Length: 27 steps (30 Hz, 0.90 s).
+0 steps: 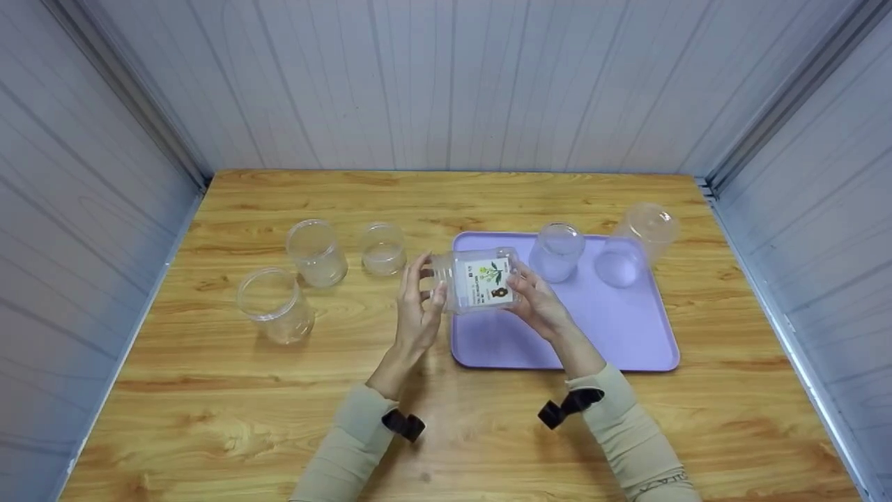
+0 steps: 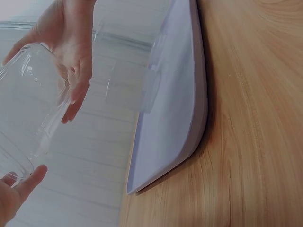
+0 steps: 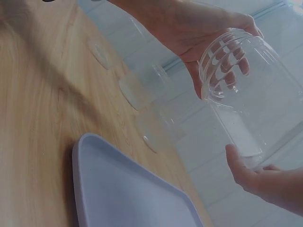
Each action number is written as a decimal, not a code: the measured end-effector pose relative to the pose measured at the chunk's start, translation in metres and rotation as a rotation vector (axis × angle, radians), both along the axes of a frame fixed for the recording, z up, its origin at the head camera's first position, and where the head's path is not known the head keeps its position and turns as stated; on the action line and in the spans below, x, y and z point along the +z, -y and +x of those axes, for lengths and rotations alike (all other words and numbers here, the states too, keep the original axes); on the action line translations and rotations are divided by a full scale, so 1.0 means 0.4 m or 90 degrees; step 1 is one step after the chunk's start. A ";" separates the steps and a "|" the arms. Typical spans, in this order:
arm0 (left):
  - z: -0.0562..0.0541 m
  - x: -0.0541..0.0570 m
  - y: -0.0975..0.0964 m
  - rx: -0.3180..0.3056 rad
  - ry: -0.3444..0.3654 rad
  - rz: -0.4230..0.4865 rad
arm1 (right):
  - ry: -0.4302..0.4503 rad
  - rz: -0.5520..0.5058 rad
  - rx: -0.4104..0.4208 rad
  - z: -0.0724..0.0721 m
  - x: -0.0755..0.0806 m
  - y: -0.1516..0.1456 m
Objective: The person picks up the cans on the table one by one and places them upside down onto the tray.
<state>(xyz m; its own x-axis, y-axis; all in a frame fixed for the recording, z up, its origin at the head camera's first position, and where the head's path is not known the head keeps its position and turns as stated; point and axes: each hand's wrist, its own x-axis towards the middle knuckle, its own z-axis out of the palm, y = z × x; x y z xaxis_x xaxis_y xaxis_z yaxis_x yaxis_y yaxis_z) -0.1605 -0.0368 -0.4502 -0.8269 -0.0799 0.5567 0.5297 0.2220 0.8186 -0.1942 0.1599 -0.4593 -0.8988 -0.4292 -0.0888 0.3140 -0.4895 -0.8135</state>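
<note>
Between both hands a clear plastic jar (image 1: 456, 282) lies on its side in the air, over the left part of a purple tray (image 1: 592, 341). Its threaded mouth points left, and a white label with a plant picture faces up. My left hand (image 1: 418, 310) grips the mouth end, thumb in front and fingers behind. The right hand (image 1: 540, 303) holds the base end, its thumb by the label. In the right wrist view, the left hand's fingers show through the clear wall of the jar (image 3: 255, 90).
On the tray's back part stands a clear jar (image 1: 557, 252); another clear jar (image 1: 644, 233) leans or lies across its back right corner. Left of the tray, three clear open jars stand on the wooden table (image 1: 230, 418): a front jar (image 1: 279, 307), a middle jar (image 1: 317, 254) and a short jar (image 1: 383, 251).
</note>
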 end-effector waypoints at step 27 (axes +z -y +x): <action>-0.084 -0.006 0.064 0.020 0.055 0.037 | -0.138 0.287 -0.156 -0.022 0.072 0.001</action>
